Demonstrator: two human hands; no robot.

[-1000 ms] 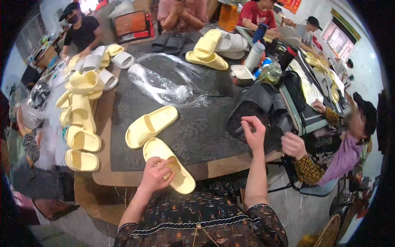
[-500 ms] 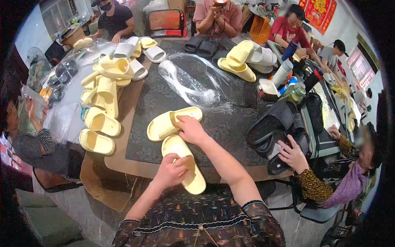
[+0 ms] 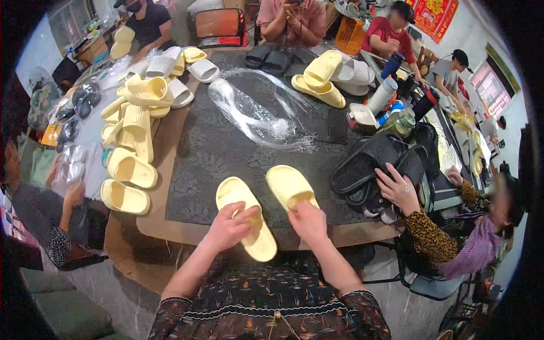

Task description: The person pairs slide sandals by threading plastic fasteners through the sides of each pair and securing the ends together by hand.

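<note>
Yellow left slipper (image 3: 264, 247) and right slipper (image 3: 285, 180), set apart at the near edge of the dark mat (image 3: 190, 164). My left hand (image 3: 231, 229) curls partly closed, holding the first across its middle; my right hand (image 3: 309, 223) grips the second's opening, whose rim presumably gives purchase.

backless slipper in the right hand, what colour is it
The backless slipper is pale yellow, shown in the head view.

We see the left slipper (image 3: 266, 245) and right slipper (image 3: 285, 181), both pale yellow, partly covered, side by side yet apart, far ends slanting leftward. The left reaches past the table's (image 3: 187, 233) near edge; the right is farther in.
</note>
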